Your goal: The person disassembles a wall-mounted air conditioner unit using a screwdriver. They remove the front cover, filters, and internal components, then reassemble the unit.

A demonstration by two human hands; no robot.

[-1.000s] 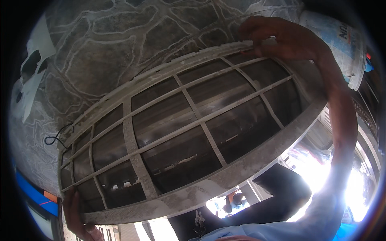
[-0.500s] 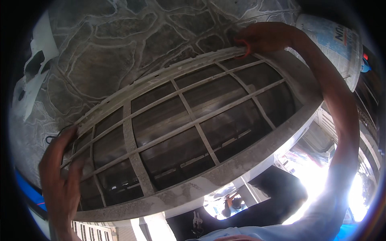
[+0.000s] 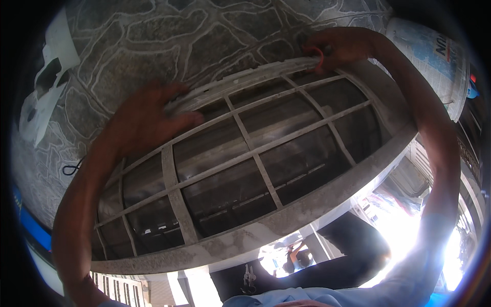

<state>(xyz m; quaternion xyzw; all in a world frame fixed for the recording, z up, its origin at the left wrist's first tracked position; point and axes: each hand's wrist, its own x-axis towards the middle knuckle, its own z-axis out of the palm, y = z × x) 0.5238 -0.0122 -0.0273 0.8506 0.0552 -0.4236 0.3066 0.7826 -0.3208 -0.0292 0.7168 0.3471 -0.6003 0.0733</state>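
Note:
A dusty off-white plastic unit [image 3: 174,184], with a grid of slats over dark mesh, spans the middle of the view. My left hand [image 3: 148,120] is at its far long edge, fingers spread around the rim and slightly blurred. At the far right corner, my right hand [image 3: 340,48] has its fingers curled on the edge, beside a thin red curved piece [image 3: 319,53] that I cannot identify. A black cord loop [image 3: 71,169] lies by the unit's left end.
Stone-patterned paving [image 3: 194,30] lies beyond the unit. A cut white piece [image 3: 59,41] is at the far left, above a blue object [image 3: 33,225]. A whitish bucket [image 3: 424,61] stands at the right. A person [image 3: 299,256] appears in the bright background below.
My left hand has moved from the lower left end up and rightward along the far edge. My right hand stays at the right corner, where the red piece now shows.

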